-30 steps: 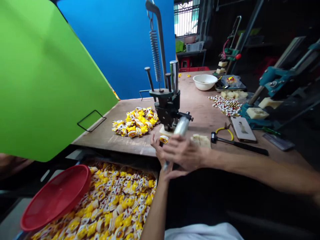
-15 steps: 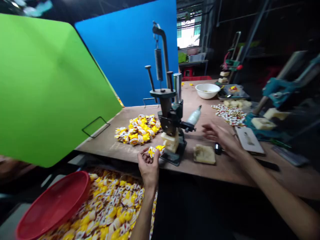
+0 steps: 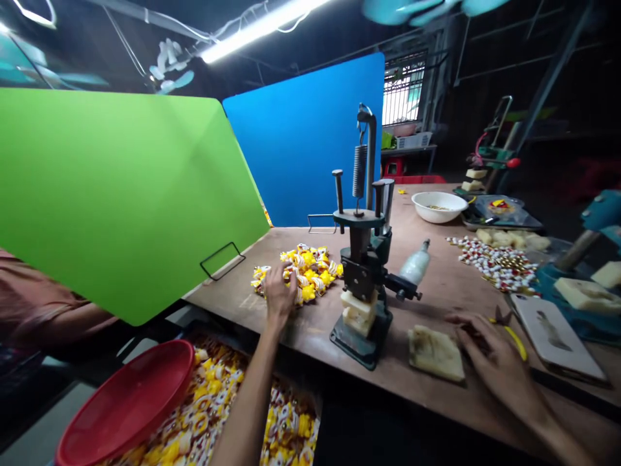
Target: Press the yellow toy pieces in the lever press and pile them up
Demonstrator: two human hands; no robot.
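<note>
My left hand (image 3: 280, 296) is nearer, half-open at the left end of the yellow-and-white trinket pile (image 3: 313, 270), near the table's (image 3: 303, 331) front-left corner; my right hand (image 3: 491, 355) curls loosely, well apart. Either's hold? Can't tell.

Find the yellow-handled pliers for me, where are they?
In the head view, the yellow-handled pliers lie on the table towards the right, between the person's right hand and the white phone.

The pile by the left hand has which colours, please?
The pile is mainly yellow and white; head view.
</note>
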